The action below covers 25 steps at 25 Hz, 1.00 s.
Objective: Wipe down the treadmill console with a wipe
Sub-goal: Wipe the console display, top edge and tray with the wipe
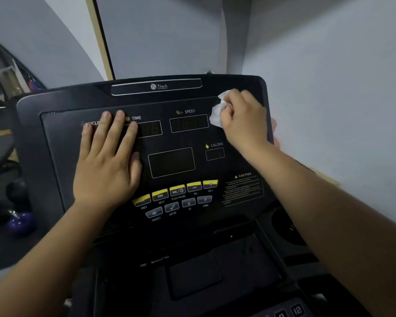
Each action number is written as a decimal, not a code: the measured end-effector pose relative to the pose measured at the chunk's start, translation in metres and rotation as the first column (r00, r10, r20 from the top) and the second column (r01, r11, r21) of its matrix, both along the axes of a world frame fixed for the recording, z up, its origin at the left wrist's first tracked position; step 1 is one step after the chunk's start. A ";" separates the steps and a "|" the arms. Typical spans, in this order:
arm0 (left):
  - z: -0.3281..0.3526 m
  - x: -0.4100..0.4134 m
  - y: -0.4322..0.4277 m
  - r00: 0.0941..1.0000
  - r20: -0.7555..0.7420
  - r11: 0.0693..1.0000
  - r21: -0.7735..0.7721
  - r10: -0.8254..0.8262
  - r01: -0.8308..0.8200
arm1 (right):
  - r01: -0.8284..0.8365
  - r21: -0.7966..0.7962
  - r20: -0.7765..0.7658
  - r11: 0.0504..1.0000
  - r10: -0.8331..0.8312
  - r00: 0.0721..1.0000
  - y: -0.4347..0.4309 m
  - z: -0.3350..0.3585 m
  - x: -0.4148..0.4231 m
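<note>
A round, dark cup recess is sunk into the lower right of the black plastic treadmill console; it is too dark to tell whether anything lies in it. Below the buttons a shallow dark tray has a flat rectangular bottom. The console face is smooth and matt, with thin-outlined display windows labelled TIME, SPEED and CALORIE, all unlit. Under them runs an arc of glossy yellow buttons, and below that a row of grey buttons, with a printed caution label to their right. The left grip lies released, palm down and fingers straight, flat on the left half of the face over the incline label. The right grip is at the upper right corner of the console, fingers curled and grasping a crumpled white wipe. The soft, creased wipe bulges out from the finger side of that grip and touches the panel just right of the SPEED window. A pale wall stands beside the console, and a shiny purple rounded weight sits on the floor to the left.
</note>
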State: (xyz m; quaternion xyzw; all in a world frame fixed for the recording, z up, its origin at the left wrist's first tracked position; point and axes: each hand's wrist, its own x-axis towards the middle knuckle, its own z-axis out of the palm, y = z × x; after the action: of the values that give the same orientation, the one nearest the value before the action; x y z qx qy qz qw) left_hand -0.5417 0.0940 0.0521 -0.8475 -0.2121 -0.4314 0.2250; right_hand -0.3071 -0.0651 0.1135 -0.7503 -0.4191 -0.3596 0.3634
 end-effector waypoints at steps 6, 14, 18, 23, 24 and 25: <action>-0.001 -0.001 0.001 1.000 -0.010 1.000 -0.006 0.010 -0.010 | -0.232 -0.298 0.318 0.926 0.326 0.890 -0.037 -0.107 -0.055; 0.001 0.000 -0.001 0.999 -0.028 1.000 -0.015 0.027 -0.027 | 0.193 0.062 -0.090 0.979 -0.187 0.978 -0.025 -0.014 0.052; 0.002 -0.001 -0.002 0.999 -0.031 0.999 -0.026 0.032 -0.033 | 0.092 0.068 -0.040 0.993 -0.090 0.995 0.011 -0.018 0.006; 0.003 -0.003 -0.003 0.998 -0.049 0.998 -0.040 0.038 -0.040 | -0.131 -0.235 0.211 0.963 0.182 0.960 -0.033 -0.080 -0.011; 0.003 -0.002 -0.004 0.998 -0.050 0.998 -0.045 0.037 -0.039 | -0.079 -0.215 0.234 0.974 0.129 0.964 -0.040 -0.076 0.002; 0.003 -0.002 -0.005 0.998 -0.048 0.998 -0.047 0.036 -0.038 | -0.008 -0.163 0.205 0.987 0.042 0.978 -0.043 -0.068 0.017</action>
State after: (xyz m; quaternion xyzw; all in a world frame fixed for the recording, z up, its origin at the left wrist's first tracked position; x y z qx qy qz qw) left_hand -0.5440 0.0893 0.0556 -0.8586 -0.2325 -0.4017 0.2177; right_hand -0.2902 -0.1084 0.0456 -0.7303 -0.4919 -0.3961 0.2604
